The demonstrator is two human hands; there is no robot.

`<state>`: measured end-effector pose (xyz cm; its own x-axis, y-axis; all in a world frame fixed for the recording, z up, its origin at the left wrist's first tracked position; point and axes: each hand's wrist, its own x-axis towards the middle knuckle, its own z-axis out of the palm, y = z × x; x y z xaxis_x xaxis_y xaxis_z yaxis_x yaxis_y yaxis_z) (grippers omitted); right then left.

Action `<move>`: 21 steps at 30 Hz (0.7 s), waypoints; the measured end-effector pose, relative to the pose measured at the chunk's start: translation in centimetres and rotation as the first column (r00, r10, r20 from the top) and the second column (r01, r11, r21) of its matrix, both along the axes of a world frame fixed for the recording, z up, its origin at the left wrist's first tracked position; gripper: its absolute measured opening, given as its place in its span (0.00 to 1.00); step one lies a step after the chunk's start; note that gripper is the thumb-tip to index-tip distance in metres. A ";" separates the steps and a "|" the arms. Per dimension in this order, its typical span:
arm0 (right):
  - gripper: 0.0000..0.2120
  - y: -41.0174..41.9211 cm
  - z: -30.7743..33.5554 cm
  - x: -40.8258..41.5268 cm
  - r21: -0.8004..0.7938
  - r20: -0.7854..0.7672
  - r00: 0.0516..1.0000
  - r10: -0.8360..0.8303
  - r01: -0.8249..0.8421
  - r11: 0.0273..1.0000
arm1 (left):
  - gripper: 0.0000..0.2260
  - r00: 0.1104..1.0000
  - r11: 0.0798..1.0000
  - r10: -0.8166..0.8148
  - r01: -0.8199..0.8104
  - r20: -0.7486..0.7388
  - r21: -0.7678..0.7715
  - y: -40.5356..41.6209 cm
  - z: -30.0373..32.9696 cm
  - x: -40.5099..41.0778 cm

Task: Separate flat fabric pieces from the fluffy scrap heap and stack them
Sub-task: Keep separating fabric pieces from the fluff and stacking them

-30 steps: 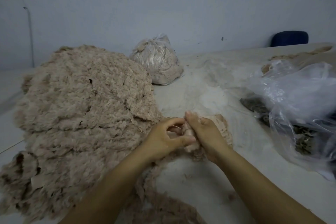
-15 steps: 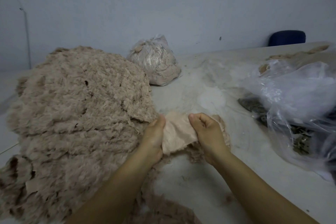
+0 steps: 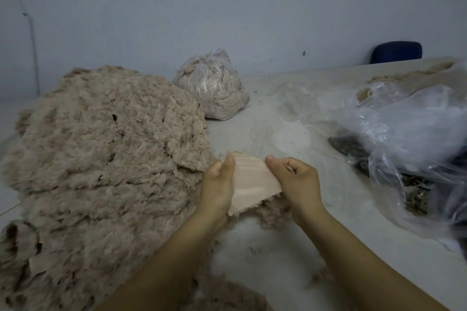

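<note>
Two hands stretch one flat fabric piece (image 3: 249,182) above the bench (image 3: 290,260).

The piece is pale pink, thin and ribbed, held just beside the right edge of the fluffy scrap heap (image 3: 101,159), with some loose fluff under it. The left hand (image 3: 218,184) pinches its left edge with the thumb on top; the right hand (image 3: 294,182) is closed on its right edge. It looks very light, soft and a little stretchy, so I judge the edges are the best place to hold it. Further away stand a tied bag of scraps (image 3: 212,88) and, on the right, loose clear plastic bags (image 3: 409,139).
</note>
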<state>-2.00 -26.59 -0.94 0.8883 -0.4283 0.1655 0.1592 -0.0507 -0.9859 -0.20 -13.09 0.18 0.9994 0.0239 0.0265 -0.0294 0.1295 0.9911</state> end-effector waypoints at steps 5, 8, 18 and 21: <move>0.19 -3.3 0.4 2.3 -0.286 -0.081 0.984 -0.157 0.128 0.950 | 0.16 0.994 0.912 0.033 -0.072 0.104 0.403 -2.2 -1.2 2.6; 0.17 -4.7 -0.1 3.4 -0.407 -0.143 0.965 -0.221 0.146 0.902 | 0.17 0.993 0.800 0.045 -0.102 0.110 0.591 -3.5 -2.6 4.0; 0.14 -6.3 -1.5 3.6 -0.667 -0.204 0.923 -0.327 0.114 0.737 | 0.16 1.000 0.847 0.020 -0.009 -0.015 0.532 -1.2 -4.0 4.7; 0.10 -5.9 -1.2 2.9 -0.649 -0.082 0.942 -0.324 0.197 0.735 | 0.10 0.965 0.784 -0.260 0.228 -0.028 0.578 3.0 -2.5 4.5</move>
